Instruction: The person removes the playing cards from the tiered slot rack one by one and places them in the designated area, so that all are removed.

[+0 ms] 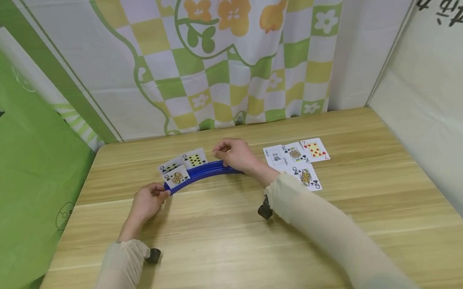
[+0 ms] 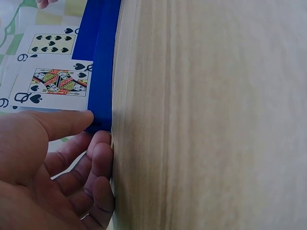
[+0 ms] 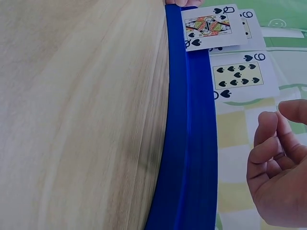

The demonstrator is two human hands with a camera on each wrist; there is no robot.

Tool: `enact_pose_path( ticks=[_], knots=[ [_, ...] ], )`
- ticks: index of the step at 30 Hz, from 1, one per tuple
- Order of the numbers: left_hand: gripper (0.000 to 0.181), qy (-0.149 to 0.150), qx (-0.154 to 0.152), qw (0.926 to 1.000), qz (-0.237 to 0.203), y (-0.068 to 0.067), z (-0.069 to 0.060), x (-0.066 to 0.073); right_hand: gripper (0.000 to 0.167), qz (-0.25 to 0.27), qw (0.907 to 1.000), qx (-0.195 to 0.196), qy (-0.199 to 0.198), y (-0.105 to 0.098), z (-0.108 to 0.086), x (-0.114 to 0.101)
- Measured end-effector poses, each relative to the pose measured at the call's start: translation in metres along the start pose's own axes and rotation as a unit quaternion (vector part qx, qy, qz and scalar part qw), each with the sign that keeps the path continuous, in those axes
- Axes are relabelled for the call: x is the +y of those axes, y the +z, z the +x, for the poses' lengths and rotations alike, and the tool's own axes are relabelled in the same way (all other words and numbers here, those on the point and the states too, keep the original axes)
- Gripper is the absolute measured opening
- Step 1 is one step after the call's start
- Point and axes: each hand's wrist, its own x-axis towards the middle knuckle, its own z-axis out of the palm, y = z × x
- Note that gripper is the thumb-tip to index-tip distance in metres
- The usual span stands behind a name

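A curved blue card holder [image 1: 206, 169] stands on the table. My left hand [image 1: 149, 200] grips its left end, the thumb on the front and the other fingers curled at the end, as the left wrist view shows. A queen of spades [image 2: 58, 85] stands in the holder's front slot. Behind it are a nine of spades [image 3: 238, 75] and another nine [image 3: 254, 29], partly covered by the queen. Above the holder's right half is my right hand [image 1: 237, 154], fingers loosely bent and thumb apart from the index finger, with nothing between them. It appears apart from the holder.
Right of the holder, several cards lie face up: a joker [image 1: 275, 157], a king [image 1: 295, 154], a red seven [image 1: 315, 149] and a queen [image 1: 307, 177]. My right forearm partly hides another card. A patterned curtain [image 1: 242, 90] hangs behind the wooden table [image 1: 237, 268].
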Motion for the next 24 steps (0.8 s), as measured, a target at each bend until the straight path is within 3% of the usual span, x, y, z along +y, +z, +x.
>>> enact_pose_path(
  ticks=[24],
  knots=[
    [0.026, -0.009, -0.004, 0.9999, -0.001, 0.001, 0.001, -0.002, 0.018, 0.014, 0.9999, 0.003, -0.008, 0.016, 0.017, -0.007]
  ],
)
